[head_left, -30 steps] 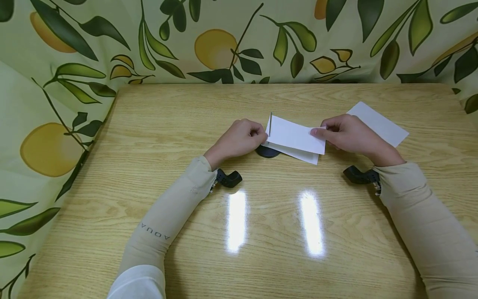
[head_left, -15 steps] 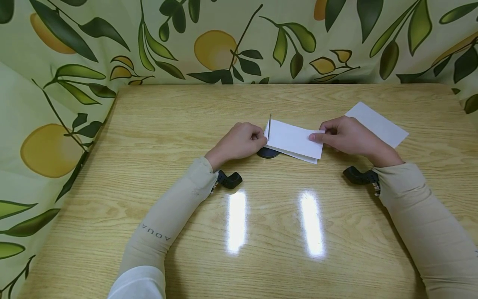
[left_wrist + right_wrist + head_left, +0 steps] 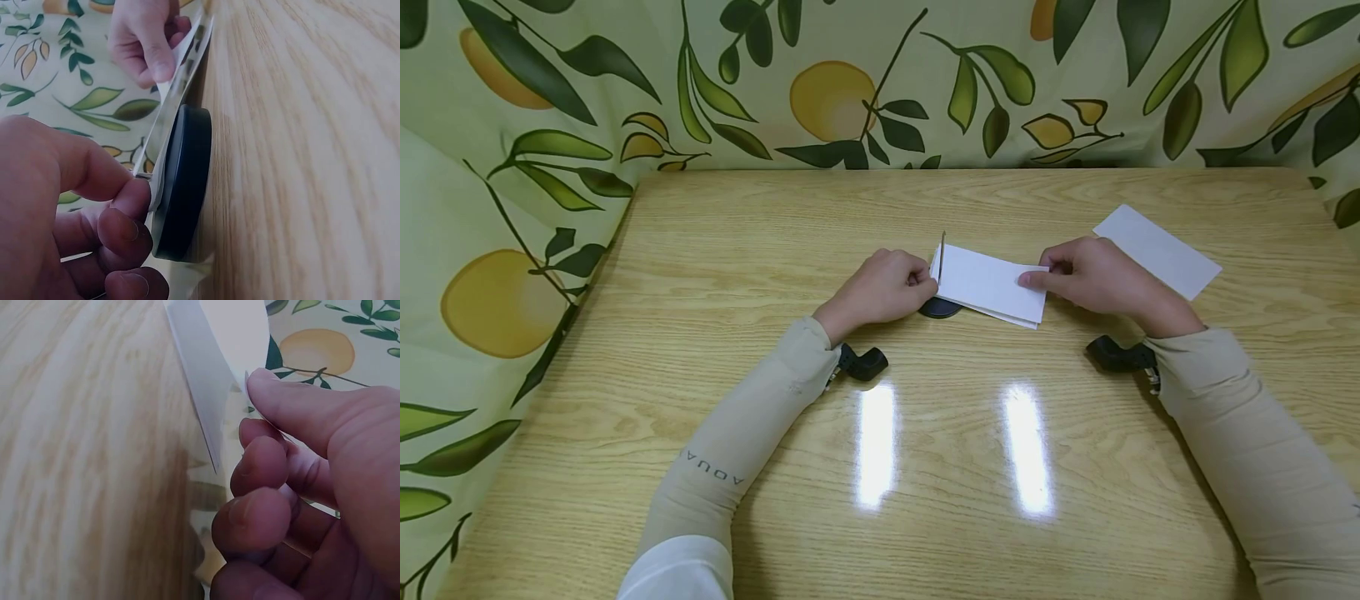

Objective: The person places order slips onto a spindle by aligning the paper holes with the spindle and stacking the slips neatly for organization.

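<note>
A white paper slip (image 3: 988,282) is pierced near its left end by the upright metal spike (image 3: 942,258) of a bill spike. A second slip shows just beneath its front edge, close over the round black base (image 3: 939,310), which appears large in the left wrist view (image 3: 185,181). My left hand (image 3: 882,287) pinches the upper slip's left end right beside the spike. At the other end, my right hand (image 3: 1084,275) holds the slip's right edge between thumb and curled fingers. The right wrist view shows the lower slip (image 3: 197,375) sloping below that grip.
Another white paper (image 3: 1159,252) lies flat on the wooden table (image 3: 760,250), behind and right of my right hand. A fabric with fruit and leaf print (image 3: 827,100) hangs along the back and left sides. Black wrist-camera mounts (image 3: 867,364) hang under both sleeves.
The upper slip has slid down the spike, and its right end has dropped with my right hand toward the lower slip. The gap between the slips has narrowed. My left hand has lowered slightly.
</note>
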`<state>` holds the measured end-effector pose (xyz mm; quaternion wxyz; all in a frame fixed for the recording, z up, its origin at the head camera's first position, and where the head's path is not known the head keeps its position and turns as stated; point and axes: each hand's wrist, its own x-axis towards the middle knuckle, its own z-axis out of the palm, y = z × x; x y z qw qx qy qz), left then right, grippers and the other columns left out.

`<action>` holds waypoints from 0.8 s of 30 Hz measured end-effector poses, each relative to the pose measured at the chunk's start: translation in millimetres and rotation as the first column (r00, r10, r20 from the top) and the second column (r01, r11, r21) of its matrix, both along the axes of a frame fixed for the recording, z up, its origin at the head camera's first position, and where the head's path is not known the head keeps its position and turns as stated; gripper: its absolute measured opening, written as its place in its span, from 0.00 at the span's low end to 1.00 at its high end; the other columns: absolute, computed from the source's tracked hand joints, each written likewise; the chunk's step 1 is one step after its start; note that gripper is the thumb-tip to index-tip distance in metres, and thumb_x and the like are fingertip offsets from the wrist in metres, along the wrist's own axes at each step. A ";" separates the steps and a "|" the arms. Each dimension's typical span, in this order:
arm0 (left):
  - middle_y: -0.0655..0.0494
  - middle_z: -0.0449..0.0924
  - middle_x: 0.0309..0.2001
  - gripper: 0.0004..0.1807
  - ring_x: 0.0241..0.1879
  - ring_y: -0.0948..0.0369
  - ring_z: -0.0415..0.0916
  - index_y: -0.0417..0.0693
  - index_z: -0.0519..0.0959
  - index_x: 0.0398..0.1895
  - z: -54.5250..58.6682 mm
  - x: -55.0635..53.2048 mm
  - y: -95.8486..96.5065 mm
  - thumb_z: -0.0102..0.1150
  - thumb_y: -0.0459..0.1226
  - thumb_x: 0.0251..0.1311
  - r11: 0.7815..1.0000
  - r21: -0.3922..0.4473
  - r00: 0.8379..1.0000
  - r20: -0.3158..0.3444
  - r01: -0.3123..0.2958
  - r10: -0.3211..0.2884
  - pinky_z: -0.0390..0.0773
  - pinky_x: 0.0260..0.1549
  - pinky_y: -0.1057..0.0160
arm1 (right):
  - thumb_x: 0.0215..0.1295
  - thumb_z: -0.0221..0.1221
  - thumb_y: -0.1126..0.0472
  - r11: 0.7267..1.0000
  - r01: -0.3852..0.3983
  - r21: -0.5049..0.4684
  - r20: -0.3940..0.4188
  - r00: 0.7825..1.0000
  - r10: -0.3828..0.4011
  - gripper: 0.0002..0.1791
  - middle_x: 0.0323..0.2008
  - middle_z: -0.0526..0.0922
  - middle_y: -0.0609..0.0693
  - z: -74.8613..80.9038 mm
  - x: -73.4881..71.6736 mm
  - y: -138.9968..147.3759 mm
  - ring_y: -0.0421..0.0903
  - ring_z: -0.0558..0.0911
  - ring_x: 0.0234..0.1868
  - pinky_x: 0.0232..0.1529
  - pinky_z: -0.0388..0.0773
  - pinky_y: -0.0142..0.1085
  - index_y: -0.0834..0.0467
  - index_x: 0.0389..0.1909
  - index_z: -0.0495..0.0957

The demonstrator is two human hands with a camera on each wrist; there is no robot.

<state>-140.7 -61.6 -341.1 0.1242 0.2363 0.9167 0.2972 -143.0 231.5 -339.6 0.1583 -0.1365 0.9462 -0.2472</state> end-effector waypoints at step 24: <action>0.62 0.65 0.13 0.17 0.16 0.65 0.62 0.54 0.70 0.12 -2.1 2.0 2.4 0.51 0.40 0.60 0.999 -0.032 0.998 -0.060 0.009 -0.011 0.59 0.21 0.69 | 0.65 0.59 0.40 0.998 -0.041 0.057 -0.039 0.998 0.043 0.22 0.16 0.64 0.44 -1.6 1.3 -1.9 0.42 0.65 0.21 0.22 0.58 0.33 0.54 0.21 0.75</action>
